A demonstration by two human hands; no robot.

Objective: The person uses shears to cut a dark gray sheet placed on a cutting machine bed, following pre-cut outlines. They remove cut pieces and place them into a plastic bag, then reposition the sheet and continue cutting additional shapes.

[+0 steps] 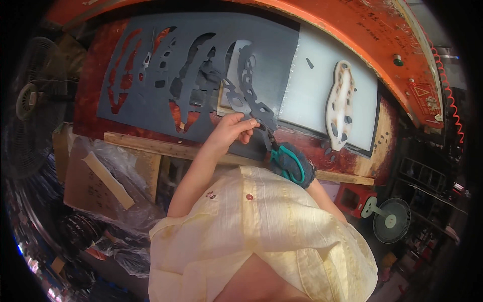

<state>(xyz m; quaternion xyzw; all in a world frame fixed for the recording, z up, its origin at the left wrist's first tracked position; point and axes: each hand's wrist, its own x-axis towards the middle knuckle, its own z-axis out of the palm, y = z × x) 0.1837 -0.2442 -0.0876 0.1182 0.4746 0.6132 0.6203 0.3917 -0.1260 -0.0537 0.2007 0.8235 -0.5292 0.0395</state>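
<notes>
My left hand, bare, pinches the near edge of a dark grey sheet between thumb and fingers. Long curved shapes are cut out of that sheet, and thin webs of it hang loose just beyond my fingertips. On my right hand is a dark grey knitted glove. It grips a pair of scissors with teal handles, whose dark blades point at the sheet edge beside my left fingers. Whether the blades are closed on the material cannot be made out.
A pale, long cutting die with several openings lies on a white board at the right. Dark scraps lie near it. An orange machine beam arches over the far side. Left stands a plastic-wrapped carton; a small fan is at lower right.
</notes>
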